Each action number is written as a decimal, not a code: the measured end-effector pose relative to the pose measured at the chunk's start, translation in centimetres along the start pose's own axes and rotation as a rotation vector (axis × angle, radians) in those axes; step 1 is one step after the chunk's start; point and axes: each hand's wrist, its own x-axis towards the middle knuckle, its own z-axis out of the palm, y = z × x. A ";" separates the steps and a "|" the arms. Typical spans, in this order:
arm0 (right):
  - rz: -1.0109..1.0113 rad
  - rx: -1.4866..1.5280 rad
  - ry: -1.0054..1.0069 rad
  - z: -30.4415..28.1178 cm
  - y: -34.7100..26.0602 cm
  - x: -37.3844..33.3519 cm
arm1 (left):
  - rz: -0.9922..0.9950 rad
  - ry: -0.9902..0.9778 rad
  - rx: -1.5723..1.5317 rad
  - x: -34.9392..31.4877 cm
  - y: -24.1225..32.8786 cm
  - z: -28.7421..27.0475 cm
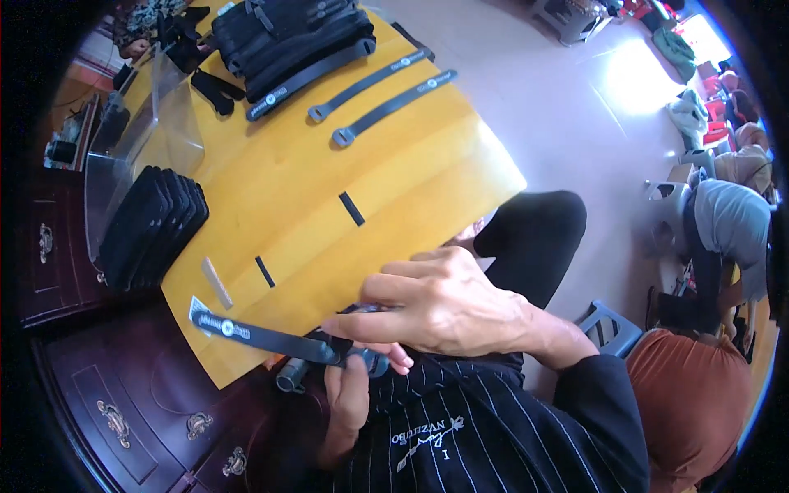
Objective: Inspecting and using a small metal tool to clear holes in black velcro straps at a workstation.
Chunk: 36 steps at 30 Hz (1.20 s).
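A dark strap (279, 342) with a pale printed mark stretches from the yellow table's near left corner toward my body. My left hand (349, 398) pinches it near the end closest to me, thumb on top. Over that same end my right hand (440, 308) is bent, its fingers closed on the strap; the fingertips are partly hidden. Under the far end of the strap lies a small whitish piece (197, 307). Two similar straps, a nearer one (394, 108) and a farther one (370, 85), each with a slotted end, lie flat farther back.
Stacked black straps or pads (292, 49) fill the table's (271, 189) far side. Another black stack (156, 226) stands at left beside a clear plastic sheet (177, 144). Two short black strips (352, 209) and a beige stick (217, 282) lie nearby. Dark drawers (115, 419) border the left; people sit at right.
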 end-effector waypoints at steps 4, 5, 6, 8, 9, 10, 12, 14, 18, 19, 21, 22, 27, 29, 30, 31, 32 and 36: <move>-0.020 0.109 0.040 -0.8 0.6 -0.7 | 0.170 0.031 -0.024 0.4 0.6 -0.8; 0.121 0.240 0.077 -1.0 0.1 -1.2 | 0.168 0.012 -0.044 0.6 0.9 -1.0; 0.263 0.371 0.115 -1.2 -0.1 -1.6 | 0.166 -0.008 -0.063 0.7 1.0 -1.2; 0.314 0.408 0.043 -1.5 0.0 -2.0 | 0.184 -0.044 -0.069 0.9 1.0 -0.8; 0.281 0.530 0.091 -0.7 -0.2 -2.1 | 0.133 -0.062 -0.076 0.9 1.2 0.0; 0.248 0.652 0.140 0.0 -0.2 -2.1 | 0.080 -0.081 -0.083 0.8 1.6 0.9; 0.173 0.736 0.196 0.6 -0.2 -1.6 | 0.014 -0.156 -0.024 1.3 2.6 2.0; 0.159 0.791 0.196 0.1 0.1 -1.6 | -0.043 -0.393 -0.226 2.2 2.0 1.6; 0.475 0.474 0.241 -3.2 1.5 -1.8 | -0.144 -0.429 -0.216 2.4 2.3 2.2; 0.121 -0.233 0.364 -3.7 5.9 -3.4 | -0.283 -0.528 -0.164 2.1 2.1 2.3; 0.940 0.504 0.805 -7.6 10.2 -4.7 | -0.460 -0.641 -0.073 1.7 1.3 1.3; 1.081 0.446 0.894 -10.2 12.4 -6.3 | -0.461 -0.653 -0.069 1.4 1.0 1.0; 0.961 -0.078 1.396 -18.6 18.3 -18.1 | -0.454 -0.580 -0.055 -0.2 -0.3 -1.3; 0.963 -0.190 1.266 -17.0 16.8 -16.9 | -0.337 -0.435 -0.032 -0.1 -0.1 -1.5; 0.950 -0.310 1.147 -16.1 16.3 -16.0 | -0.250 -0.392 -0.027 0.3 0.1 -1.1; 0.827 -0.327 1.116 -14.3 16.5 -15.1 | -0.190 -0.371 -0.006 0.9 0.1 -1.1; 0.773 -0.448 1.020 -13.1 16.4 -14.5 | -0.134 -0.359 0.010 1.5 0.2 -1.0; 0.761 -0.539 0.668 -6.8 13.9 -8.6 | -0.003 -0.243 -0.099 2.3 0.4 -0.4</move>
